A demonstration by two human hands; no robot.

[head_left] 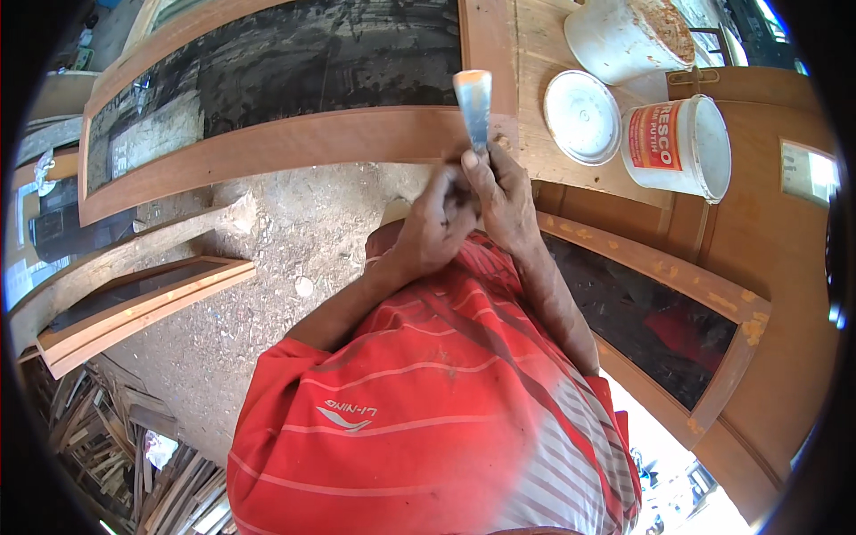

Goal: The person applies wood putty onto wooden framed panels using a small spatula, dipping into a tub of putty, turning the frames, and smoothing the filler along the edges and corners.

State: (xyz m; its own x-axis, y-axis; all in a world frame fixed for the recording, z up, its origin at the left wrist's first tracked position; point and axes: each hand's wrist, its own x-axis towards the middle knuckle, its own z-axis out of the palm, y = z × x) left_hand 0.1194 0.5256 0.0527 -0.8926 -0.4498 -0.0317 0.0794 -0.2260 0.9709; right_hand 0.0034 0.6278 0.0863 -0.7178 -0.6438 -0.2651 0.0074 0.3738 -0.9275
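A putty knife (476, 111) points away from me, its wide blade up and marked with orange-brown filler near the tip. My right hand (508, 201) is closed around its handle, thumb lying along the near end of the blade. Close against it is my left hand (437, 223), bent in toward the handle; its fingers are smeared and partly hidden, so whether it grips anything is unclear. Just beyond both hands lies a wooden frame (303, 140) around a dark, streaked panel (330, 58).
On the wooden bench (535, 116) at the right stand a filler-smeared white bucket (615, 45), a round white lid (581, 118) and a tipped white tub (700, 147) with a red label. Another frame (660, 259) with filler spots leans below. Wood scraps (134, 446) lie at the lower left.
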